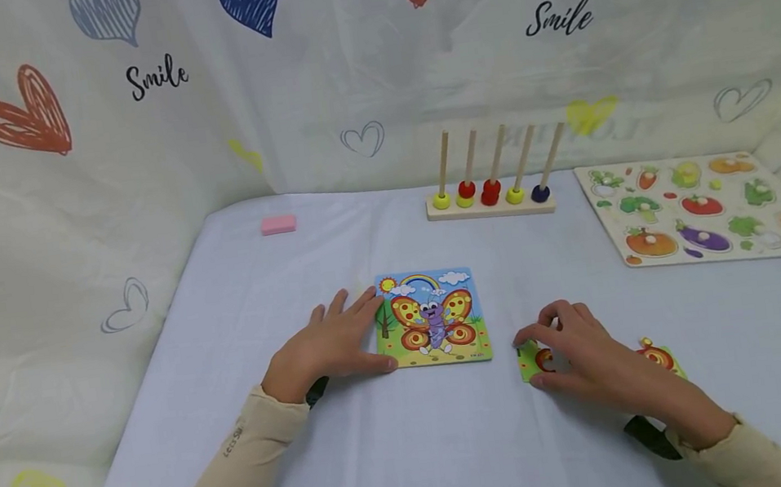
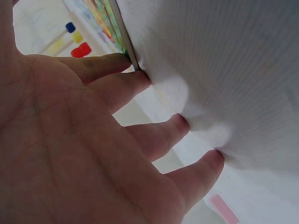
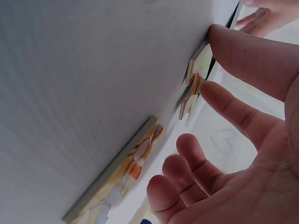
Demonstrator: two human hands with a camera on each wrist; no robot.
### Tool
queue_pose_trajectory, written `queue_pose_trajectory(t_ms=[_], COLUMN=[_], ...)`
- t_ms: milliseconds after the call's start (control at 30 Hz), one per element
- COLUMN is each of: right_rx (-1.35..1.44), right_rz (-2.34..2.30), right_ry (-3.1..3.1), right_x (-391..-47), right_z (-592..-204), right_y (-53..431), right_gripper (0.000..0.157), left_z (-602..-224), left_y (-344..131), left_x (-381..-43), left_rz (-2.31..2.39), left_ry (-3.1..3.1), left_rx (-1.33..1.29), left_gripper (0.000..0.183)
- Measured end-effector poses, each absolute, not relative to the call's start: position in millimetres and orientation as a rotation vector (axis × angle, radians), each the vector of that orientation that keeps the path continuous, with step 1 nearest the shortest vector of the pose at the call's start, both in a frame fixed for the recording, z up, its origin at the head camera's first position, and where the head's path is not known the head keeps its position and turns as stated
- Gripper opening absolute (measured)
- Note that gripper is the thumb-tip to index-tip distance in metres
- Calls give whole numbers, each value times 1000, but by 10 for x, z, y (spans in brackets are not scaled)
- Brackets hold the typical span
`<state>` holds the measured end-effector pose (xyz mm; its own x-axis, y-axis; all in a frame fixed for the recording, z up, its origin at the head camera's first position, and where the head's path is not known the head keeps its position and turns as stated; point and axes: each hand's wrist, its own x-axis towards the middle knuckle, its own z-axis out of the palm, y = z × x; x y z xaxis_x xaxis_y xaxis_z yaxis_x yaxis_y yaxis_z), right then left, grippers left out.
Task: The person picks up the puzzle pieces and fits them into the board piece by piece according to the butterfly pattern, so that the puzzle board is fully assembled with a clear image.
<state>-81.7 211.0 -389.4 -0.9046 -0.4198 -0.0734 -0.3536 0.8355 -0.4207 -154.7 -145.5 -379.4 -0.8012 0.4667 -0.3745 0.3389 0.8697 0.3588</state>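
Observation:
A square butterfly puzzle (image 1: 433, 320) lies on the white-covered table in front of the person, a rainbow and sun printed along its top. Spread fingers of the left hand (image 1: 333, 346) touch its left side, the thumb at the lower left corner; the left wrist view shows fingertips against the cloth and the board's edge. To the right, the right hand (image 1: 582, 350) pinches a green puzzle piece (image 1: 528, 363) between thumb and index finger, close over the table, its other fingers loosely bent. Another puzzle piece (image 1: 660, 358) lies partly hidden behind that hand's wrist.
A wooden bead stacker (image 1: 490, 208) with several pegs and coloured beads stands at the back. Right of it lies a vegetable puzzle board (image 1: 715, 209). A pink block (image 1: 278, 224) sits at the back left. A printed cloth (image 1: 339, 77) hangs behind the table.

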Motion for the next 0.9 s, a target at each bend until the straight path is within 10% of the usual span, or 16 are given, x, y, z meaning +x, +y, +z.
queue_pose_trajectory(t_ms=[900], right_rx=[-627], right_rz=[-704], right_ry=[2783], right_x=[-790], right_z=[-3839], right_y=[2073], right_gripper=[41], left_z=[-3769], left_y=[-1447], left_x=[-1548], left_rz=[368], left_ry=[2579], left_rx=[591], left_gripper=[102])
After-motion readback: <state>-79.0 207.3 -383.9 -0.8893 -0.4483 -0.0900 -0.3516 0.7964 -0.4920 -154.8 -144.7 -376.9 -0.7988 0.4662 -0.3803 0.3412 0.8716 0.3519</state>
